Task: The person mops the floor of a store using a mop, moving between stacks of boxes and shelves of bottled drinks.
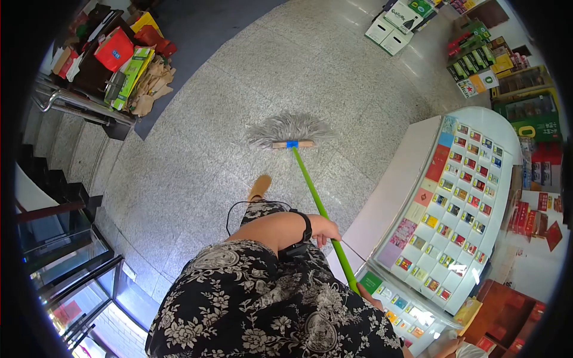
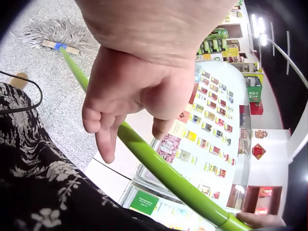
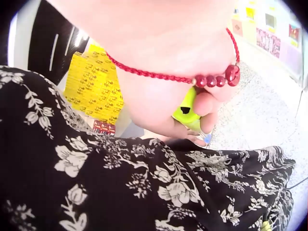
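Note:
A mop with a long green handle (image 1: 312,188) lies ahead of me, its grey string head (image 1: 289,126) spread on the floor beneath a wooden bar with a blue clamp (image 1: 292,144). My left hand (image 1: 324,229) loosely holds the handle partway down; in the left wrist view the green pole (image 2: 163,171) runs behind the fingers and out past the thumb. Lower right, my right hand (image 1: 370,296) grips the handle near its top. The right wrist view shows the green handle end (image 3: 186,109) inside that hand's curled fingers, partly hidden by the palm.
A glass display counter (image 1: 412,191) with rows of small packs stands close on the right. Stacked cartons (image 1: 391,30) sit at the far right. Cardboard and boxes (image 1: 137,74) lean by a metal rail (image 1: 71,101) at left, near steps. My shoe (image 1: 259,187) is behind the mop head.

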A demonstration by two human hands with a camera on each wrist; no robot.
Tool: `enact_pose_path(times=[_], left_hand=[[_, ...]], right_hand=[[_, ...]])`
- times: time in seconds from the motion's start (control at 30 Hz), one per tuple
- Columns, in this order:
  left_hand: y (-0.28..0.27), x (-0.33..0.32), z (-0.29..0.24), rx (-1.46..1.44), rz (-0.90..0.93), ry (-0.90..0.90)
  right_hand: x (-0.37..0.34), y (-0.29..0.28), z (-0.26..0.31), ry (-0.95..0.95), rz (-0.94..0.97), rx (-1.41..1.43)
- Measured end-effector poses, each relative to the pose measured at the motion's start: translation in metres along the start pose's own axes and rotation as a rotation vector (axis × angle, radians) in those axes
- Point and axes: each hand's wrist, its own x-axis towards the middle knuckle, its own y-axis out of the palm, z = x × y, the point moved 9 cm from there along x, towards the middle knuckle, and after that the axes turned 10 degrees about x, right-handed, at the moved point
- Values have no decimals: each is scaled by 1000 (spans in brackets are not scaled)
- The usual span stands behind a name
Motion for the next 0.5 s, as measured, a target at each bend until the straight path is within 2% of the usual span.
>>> enact_pose_path(times=[0.03,0.13,0.2,0.23,0.37,0.43,0.5], left_hand=[[-3,2,5,0,2,-1],[-31,7,15,-5,-83,45],[-69,2,23,-76,-237,62],[-93,-3,30,-127,-347,22],[-189,-2,60,-236,-399,-27],[-254,-24,83,-310,-633,-142],[-310,-36,100,-331,-651,-118]], right_hand=[[4,-3,1,-18,-54,-30],[37,-10,20,-106,-44,-25],[67,-16,43,-129,-45,-58],[83,-20,59,-152,-51,-90],[160,-38,134,-198,-66,-73],[205,-45,175,-300,-57,-116],[249,-54,218,-290,-31,-140]])
